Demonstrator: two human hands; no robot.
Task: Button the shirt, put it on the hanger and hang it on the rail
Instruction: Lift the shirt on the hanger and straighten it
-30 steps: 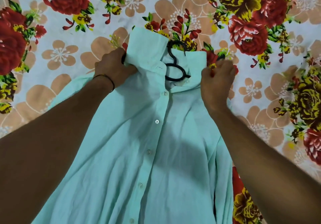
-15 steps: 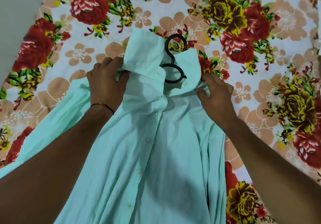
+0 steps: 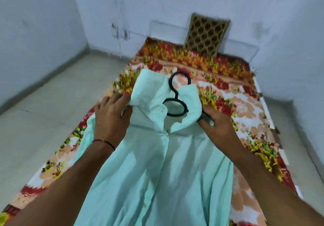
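Observation:
A mint-green shirt (image 3: 157, 164) lies front up on a floral bedsheet, its placket closed down the middle. A black hanger (image 3: 176, 101) sits inside it, with the hook and neck loop sticking out of the raised collar. My left hand (image 3: 110, 117) grips the shirt's left shoulder beside the collar, thumb tucked under the fabric. My right hand (image 3: 216, 123) holds the right shoulder by the collar, and a dark bit of hanger shows at its fingers. No rail is in view.
The floral sheet (image 3: 245, 113) covers a low bed in a corner of pale blue walls. A brown honeycomb-patterned panel (image 3: 205, 34) leans on the far wall. Grey tiled floor (image 3: 43, 103) lies to the left, and a narrow strip of floor to the right.
The view has tilted up, bringing the walls and floor into sight. Both hands have stayed at the shoulders, and the collar and hanger look higher off the sheet.

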